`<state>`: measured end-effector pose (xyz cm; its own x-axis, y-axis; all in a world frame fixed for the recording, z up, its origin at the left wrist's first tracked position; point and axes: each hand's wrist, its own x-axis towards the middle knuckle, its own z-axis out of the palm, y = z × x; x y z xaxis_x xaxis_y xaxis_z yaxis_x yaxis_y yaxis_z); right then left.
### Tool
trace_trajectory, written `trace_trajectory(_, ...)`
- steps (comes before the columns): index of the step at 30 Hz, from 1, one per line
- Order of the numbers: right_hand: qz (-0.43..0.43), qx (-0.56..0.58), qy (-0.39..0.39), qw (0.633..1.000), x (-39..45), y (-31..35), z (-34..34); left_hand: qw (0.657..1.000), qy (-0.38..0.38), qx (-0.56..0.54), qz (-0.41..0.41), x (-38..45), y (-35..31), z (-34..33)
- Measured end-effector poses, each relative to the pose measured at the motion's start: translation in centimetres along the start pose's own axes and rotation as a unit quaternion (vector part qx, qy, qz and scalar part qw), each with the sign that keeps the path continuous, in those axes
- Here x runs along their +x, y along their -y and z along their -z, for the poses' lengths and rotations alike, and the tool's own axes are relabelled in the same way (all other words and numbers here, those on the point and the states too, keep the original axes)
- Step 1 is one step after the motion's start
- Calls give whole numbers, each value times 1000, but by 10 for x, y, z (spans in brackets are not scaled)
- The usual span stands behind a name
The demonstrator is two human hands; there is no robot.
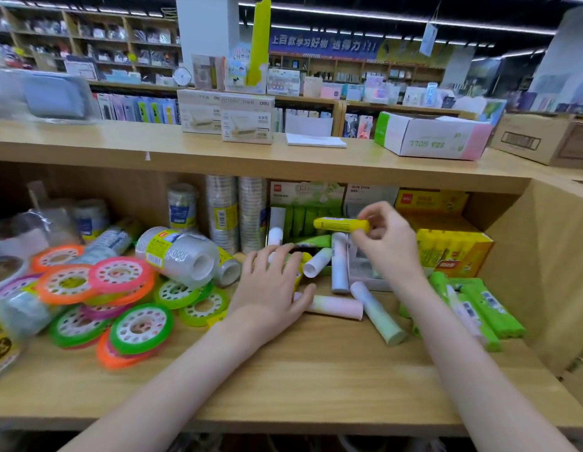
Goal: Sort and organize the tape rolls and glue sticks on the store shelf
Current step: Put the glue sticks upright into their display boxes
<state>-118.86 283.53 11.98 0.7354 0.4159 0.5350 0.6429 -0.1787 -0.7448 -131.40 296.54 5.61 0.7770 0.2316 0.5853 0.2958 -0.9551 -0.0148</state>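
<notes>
My right hand (388,243) pinches a yellow glue stick (339,224) and holds it level above an open box of green glue sticks (303,220). My left hand (270,288) lies fingers-down on a heap of loose glue sticks, touching a yellow one (305,260) and a pink one (336,307). More pastel sticks (378,313) lie scattered on the wooden shelf (283,380). Flat tape rolls (120,275) with pink, orange and green cores are piled at the left. Wrapped stacks of clear tape (179,252) lie and stand behind them.
A yellow glue box (453,252) stands at the right, with green packaged sticks (479,308) in front of it. The shelf's side wall (544,272) closes the right end. On the top board (120,141) overhead sit boxes and a tissue carton (433,135).
</notes>
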Motion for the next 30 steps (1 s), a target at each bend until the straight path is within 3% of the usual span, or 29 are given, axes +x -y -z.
trace_trajectory(4,-98,221,-4,970,-9,-12,32,998,1,-45,-41,10,-9,-5)
trace_trajectory(9,-106,268,-58,956,-18,-25,62,996,-17,-71,-58,28,-20,-14)
trace_trajectory(14,-82,283,18,955,-26,-39,84,993,-21,-107,-43,31,-22,-22)
trace_trajectory(18,-91,404,46,909,-30,-40,83,993,-12,-109,-41,31,-23,-21)
trace_trajectory(21,-121,464,3,877,-25,-36,84,993,-13,-107,-40,31,-23,-21)
trace_trajectory(23,-131,438,-37,889,-21,-34,83,993,-18,-108,-41,30,-22,-22)
trace_trajectory(26,-90,322,-87,938,-12,-32,84,993,-25,-103,-45,31,-23,-21)
trace_trajectory(30,33,15,-144,989,-3,-34,83,994,-21,-97,-46,31,-23,-22)
